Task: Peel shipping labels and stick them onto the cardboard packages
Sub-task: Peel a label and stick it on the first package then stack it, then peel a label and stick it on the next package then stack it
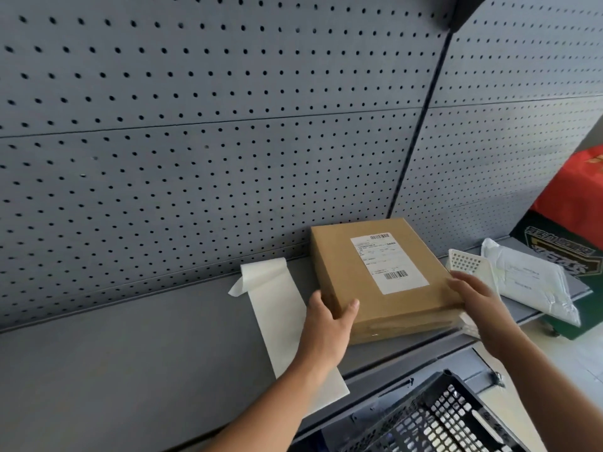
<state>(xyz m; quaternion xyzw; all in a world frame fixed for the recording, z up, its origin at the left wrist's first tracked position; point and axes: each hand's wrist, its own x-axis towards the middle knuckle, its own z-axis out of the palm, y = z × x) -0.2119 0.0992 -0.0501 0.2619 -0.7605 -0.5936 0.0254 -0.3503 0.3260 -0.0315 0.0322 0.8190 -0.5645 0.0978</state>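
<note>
A flat brown cardboard package (346, 272) lies on the grey shelf (130, 337), with a white shipping label (388, 264) stuck on its top face. My left hand (326, 324) grips the package's near left corner, thumb on the front side. My right hand (479, 298) holds its right edge. A long strip of empty label backing paper (280, 314) lies on the shelf to the left of the package, its far end curled up.
A grey pegboard wall (195, 141) rises behind the shelf. To the right lie a white perforated card (466, 264) and a white poly mailer (535, 282). A red and green box (574, 203) stands at far right. A black plastic crate (437, 422) sits below the shelf edge.
</note>
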